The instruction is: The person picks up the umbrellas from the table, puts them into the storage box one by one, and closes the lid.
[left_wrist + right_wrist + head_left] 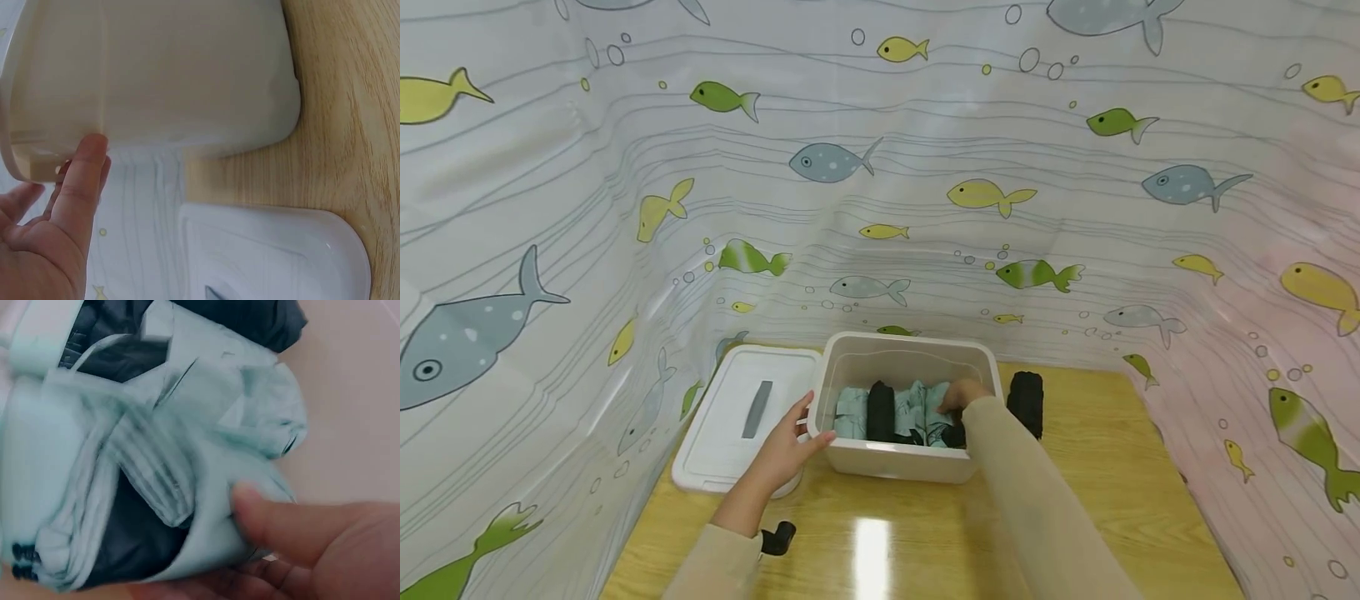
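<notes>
Right hand pinches mint roll; left hand flat against bin; no readable writing.

No legible text, labels, brands, numbers or signs in any of the three views. Surfaces checked: white bin, its lid with a plain grey handle strip, rolled cloths in the bin, black roll on the table. Curtain carries fish and bubble prints only, no lettering.
</notes>
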The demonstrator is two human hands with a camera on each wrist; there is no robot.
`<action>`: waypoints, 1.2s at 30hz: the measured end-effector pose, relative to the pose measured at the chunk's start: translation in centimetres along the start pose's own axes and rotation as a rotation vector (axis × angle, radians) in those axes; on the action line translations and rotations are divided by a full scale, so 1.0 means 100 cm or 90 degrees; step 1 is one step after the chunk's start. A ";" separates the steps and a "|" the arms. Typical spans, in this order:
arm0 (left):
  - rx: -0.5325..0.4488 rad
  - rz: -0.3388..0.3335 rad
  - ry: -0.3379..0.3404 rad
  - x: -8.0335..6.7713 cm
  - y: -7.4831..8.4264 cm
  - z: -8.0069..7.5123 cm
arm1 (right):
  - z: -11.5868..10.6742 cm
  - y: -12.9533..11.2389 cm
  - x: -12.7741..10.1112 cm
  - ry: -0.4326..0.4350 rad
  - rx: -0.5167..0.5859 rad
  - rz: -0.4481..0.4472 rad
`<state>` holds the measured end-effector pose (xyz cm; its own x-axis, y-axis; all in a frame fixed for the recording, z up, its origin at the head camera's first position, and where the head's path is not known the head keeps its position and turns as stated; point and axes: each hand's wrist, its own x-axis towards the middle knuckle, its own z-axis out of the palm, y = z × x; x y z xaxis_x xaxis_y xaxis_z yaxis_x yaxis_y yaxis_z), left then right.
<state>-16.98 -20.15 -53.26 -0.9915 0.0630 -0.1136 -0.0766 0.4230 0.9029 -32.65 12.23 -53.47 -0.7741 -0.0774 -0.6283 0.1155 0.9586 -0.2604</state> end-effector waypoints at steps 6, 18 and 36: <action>0.003 0.001 0.003 0.001 -0.002 0.003 | 0.002 0.004 0.000 -0.014 -0.027 -0.004; 0.012 0.005 0.006 0.004 0.005 -0.001 | 0.015 0.029 0.106 0.022 -0.119 -0.040; 0.017 -0.004 0.011 -0.003 0.005 -0.001 | 0.044 0.063 0.174 0.034 -0.138 -0.115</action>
<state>-16.74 -20.04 -52.78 -0.9928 0.0451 -0.1113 -0.0795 0.4478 0.8906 -42.65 15.72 -69.33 -0.8019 -0.2438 -0.5454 -0.1587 0.9671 -0.1989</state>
